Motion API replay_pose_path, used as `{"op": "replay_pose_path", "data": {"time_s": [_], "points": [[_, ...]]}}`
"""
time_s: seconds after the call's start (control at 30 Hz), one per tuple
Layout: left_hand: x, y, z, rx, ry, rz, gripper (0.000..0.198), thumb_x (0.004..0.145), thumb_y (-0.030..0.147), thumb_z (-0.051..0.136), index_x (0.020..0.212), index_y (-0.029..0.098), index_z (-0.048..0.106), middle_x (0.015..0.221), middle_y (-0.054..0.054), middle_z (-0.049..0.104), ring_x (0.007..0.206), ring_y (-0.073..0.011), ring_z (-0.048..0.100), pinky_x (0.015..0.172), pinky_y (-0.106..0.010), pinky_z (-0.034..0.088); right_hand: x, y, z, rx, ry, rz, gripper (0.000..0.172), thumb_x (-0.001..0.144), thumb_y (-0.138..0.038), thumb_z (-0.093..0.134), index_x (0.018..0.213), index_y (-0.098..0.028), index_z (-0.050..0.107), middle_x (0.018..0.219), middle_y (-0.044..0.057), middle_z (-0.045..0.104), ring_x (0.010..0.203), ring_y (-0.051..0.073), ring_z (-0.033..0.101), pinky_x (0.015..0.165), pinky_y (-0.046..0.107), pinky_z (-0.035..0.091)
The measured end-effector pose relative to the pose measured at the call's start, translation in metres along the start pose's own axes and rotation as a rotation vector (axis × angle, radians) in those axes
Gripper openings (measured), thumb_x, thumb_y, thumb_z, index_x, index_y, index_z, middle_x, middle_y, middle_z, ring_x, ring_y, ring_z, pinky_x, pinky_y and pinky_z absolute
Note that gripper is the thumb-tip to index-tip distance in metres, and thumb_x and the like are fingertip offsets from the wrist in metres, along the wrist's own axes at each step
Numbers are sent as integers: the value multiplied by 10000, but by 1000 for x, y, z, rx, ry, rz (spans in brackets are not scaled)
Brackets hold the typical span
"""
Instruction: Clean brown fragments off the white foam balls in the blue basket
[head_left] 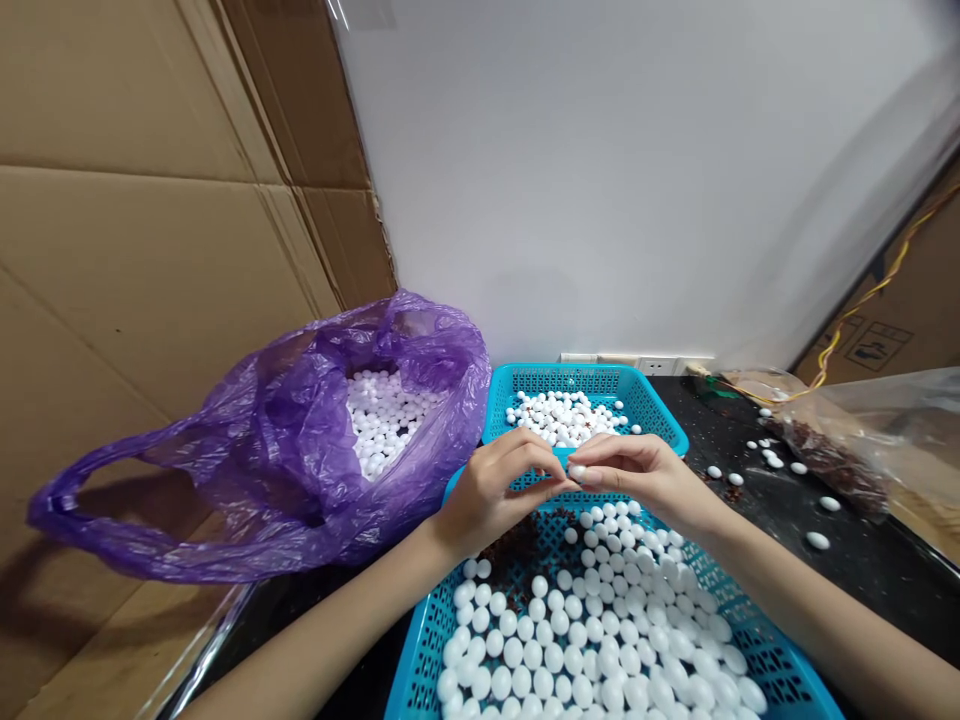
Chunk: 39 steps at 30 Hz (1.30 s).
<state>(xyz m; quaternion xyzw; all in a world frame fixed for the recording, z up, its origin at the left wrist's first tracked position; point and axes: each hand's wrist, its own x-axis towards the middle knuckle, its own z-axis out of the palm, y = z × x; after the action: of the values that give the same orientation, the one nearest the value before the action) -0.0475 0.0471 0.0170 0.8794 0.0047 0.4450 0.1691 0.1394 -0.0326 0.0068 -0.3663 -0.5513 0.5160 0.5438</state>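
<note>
My left hand (495, 490) and my right hand (637, 475) meet above the near edge of a turquoise plastic mesh basket (780, 640), their fingertips pinching a small white bead (576, 472) between them. That basket holds many white oval beads (570, 630) and a patch of dark brown bits (517, 555). Just beyond my hands, a second turquoise mesh basket (585, 378) holds a smaller heap of white beads (559, 418). My hands partly hide both baskets where they overlap.
To the left, a crumpled purple plastic bag (285, 470) holds many white beads (382, 420). Loose beads (817, 540) lie on the black table (885, 570). At right sits a clear bag with reddish-brown matter (825, 460). Cardboard (150, 200) and a white wall (600, 180) stand behind.
</note>
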Motion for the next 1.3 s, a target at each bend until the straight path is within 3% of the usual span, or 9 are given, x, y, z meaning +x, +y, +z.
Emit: {"op": "replay_pose_path", "data": {"time_s": [0.17, 0.57, 0.83, 1.1, 1.3], "points": [[0, 1, 0, -23, 9, 0, 107, 786, 133, 667, 866, 140, 597, 795, -26, 603, 759, -115, 590, 674, -231, 511, -1, 1, -2, -1, -16, 10, 149, 772, -213, 704, 904, -273, 739, 1001, 27, 682, 920, 161, 641, 801, 264, 533], [2, 5, 0, 81, -32, 22, 43, 839, 144, 601, 882, 144, 600, 789, -30, 619, 762, -129, 610, 686, -250, 520, -1, 5, -5, -1, 48, 51, 145, 723, -256, 744, 868, -253, 740, 884, 33, 709, 817, 169, 665, 759, 303, 555], [1, 5, 0, 228, -113, 131, 61, 894, 142, 503, 907, 150, 562, 798, -31, 628, 738, -133, 580, 649, -256, 466, 0, 0, -2, -14, 26, 111, 80, 721, -270, 744, 772, -209, 735, 714, 19, 707, 664, 133, 665, 646, 254, 556], [-1, 3, 1, 263, -177, 163, 90, 907, 140, 466, 913, 152, 555, 797, -33, 623, 731, -136, 568, 652, -266, 431, 1, 0, -2, -16, -4, 178, 152, 706, -318, 751, 671, -185, 687, 566, -3, 657, 518, 108, 622, 528, 225, 519], [1, 3, 2, 153, -110, 61, 27, 879, 151, 531, 876, 156, 557, 781, -16, 632, 745, -128, 581, 684, -263, 436, 0, -1, -1, -9, 36, 111, 85, 698, -270, 753, 765, -224, 730, 750, 16, 716, 708, 148, 674, 675, 273, 563]]}}
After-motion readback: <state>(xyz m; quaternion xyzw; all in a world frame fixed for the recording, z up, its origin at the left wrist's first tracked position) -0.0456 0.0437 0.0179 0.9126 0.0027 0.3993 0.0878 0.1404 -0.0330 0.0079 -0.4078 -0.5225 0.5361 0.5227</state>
